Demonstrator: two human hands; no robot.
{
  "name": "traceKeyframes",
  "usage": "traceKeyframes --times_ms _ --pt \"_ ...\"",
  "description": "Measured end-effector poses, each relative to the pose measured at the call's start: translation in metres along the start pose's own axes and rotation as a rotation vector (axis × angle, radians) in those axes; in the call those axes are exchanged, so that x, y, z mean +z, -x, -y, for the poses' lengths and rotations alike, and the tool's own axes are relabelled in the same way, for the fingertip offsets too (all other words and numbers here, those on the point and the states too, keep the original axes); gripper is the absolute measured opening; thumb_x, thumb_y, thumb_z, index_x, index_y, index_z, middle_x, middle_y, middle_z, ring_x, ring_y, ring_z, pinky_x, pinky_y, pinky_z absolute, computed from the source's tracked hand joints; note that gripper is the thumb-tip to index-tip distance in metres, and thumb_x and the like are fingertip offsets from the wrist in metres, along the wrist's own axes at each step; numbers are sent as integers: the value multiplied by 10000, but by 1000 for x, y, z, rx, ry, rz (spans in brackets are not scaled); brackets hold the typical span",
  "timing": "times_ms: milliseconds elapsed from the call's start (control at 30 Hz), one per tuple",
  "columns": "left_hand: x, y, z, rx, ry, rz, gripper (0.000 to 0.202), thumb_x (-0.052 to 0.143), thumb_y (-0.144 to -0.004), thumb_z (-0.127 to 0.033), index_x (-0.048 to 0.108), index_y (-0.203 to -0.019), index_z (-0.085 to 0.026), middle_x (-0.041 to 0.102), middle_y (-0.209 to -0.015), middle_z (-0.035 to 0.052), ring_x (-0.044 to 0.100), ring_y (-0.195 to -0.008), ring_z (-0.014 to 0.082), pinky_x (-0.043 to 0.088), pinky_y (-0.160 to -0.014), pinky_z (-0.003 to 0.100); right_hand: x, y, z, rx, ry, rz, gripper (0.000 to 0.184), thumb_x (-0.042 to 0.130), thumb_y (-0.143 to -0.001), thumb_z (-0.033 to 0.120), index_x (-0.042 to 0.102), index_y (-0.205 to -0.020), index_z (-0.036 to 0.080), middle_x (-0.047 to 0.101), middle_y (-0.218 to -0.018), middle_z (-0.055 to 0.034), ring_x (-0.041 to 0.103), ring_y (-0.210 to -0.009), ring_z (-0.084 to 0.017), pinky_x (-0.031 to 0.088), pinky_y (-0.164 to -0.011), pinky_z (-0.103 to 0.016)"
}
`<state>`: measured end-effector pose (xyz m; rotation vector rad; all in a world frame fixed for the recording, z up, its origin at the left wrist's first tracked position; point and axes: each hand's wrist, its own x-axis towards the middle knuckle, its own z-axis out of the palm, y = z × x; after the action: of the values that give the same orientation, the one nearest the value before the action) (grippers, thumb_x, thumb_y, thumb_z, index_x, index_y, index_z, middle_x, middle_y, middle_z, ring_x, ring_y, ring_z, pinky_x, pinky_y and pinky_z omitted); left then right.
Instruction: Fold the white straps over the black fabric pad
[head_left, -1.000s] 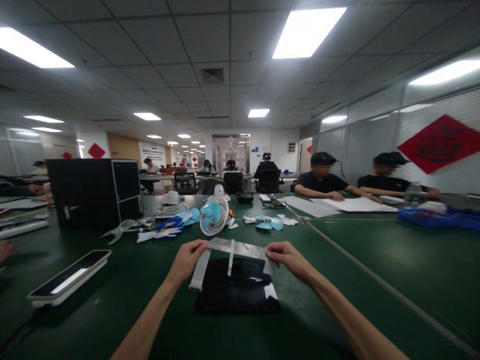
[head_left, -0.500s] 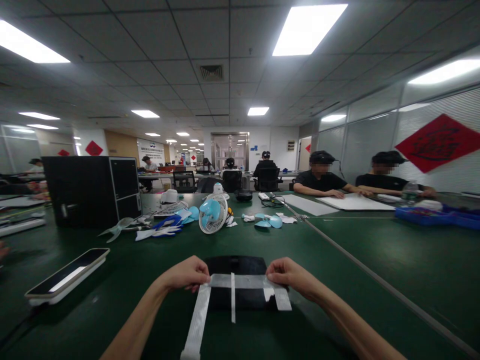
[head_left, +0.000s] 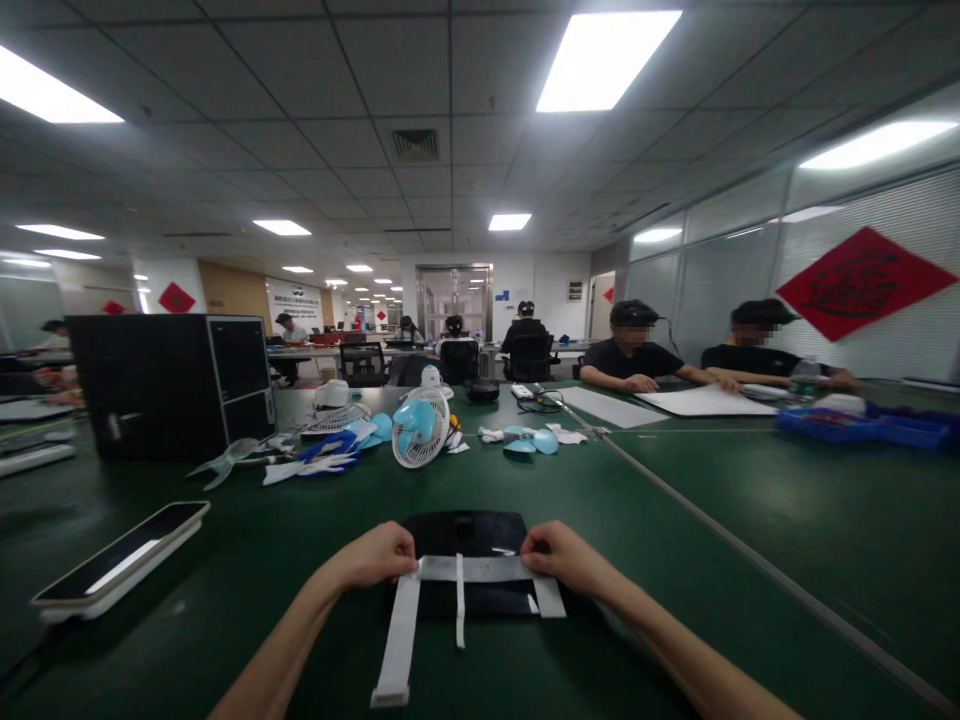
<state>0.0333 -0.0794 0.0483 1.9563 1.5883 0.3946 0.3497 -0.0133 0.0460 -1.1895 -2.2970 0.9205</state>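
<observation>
A pale, flat strap runs level between my two hands, above a glossy black panel on the green table. My left hand is closed, pinching the strap's left corner. From there a white ribbed length hangs toward me, ending in a thicker tip. My right hand is closed too, pinching the right corner, where a short white end hangs down. A narrow white strip crosses the middle. Whether all these bands are one piece I cannot tell.
A phone-like device lies at the left, near a black computer case. Farther back are a small fan, blue fan blades and gloves. Blue trays and two seated people are at the right.
The right hand has shifted slightly left and the pinched strap sits a little lower. Both hands keep their pinch. The whole view has swung slightly.
</observation>
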Motion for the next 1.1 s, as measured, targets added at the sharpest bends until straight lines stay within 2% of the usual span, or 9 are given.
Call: traceKeyframes --times_ms 400,667,733,800,933,1100 --pt "2 1 -1 -44 -38 -40 270 567 -732 -402 683 -811 -171 658 -773 8 588 -708 163 384 -599 244 7 0 -3 -52 144 -60 141 586 -754 190 708 -813 150 707 -780 -43 620 -702 -163 435 -622 -246" --pt "2 7 -14 -74 -86 -86 225 587 -726 -369 665 -827 -184 658 -839 19 588 -747 177 401 -602 246 9 -1 -7 -63 165 -82 133 596 -748 172 695 -836 165 701 -815 -42 618 -724 -159 429 -621 -236" --pt "4 9 -19 -24 -116 -109 209 589 -732 -318 654 -890 -198 645 -871 14 581 -759 172 410 -615 247 10 0 -7 -61 172 -79 136 587 -749 161 690 -837 165 699 -816 -41 614 -720 -155 425 -613 -230" --pt "8 10 -26 83 -152 -121 244 539 -771 -243 647 -988 -229 627 -931 10 571 -806 165 425 -675 253 11 0 -7 -68 180 -74 140 579 -744 146 687 -832 162 697 -810 -41 611 -715 -153 420 -605 -228" --pt "16 8 -35 286 -222 -45 425 418 -827 -120 634 -1142 -306 580 -1081 16 542 -971 158 410 -857 277 11 -2 -6 -72 202 -73 149 574 -721 117 682 -817 157 689 -786 -36 604 -703 -157 411 -597 -232" --pt "20 6 -34 298 -277 -25 442 402 -855 -131 625 -1185 -323 565 -1096 27 532 -994 170 406 -877 289 7 2 1 -68 242 -89 122 582 -752 139 678 -821 172 678 -833 -38 601 -746 -160 428 -652 -246"
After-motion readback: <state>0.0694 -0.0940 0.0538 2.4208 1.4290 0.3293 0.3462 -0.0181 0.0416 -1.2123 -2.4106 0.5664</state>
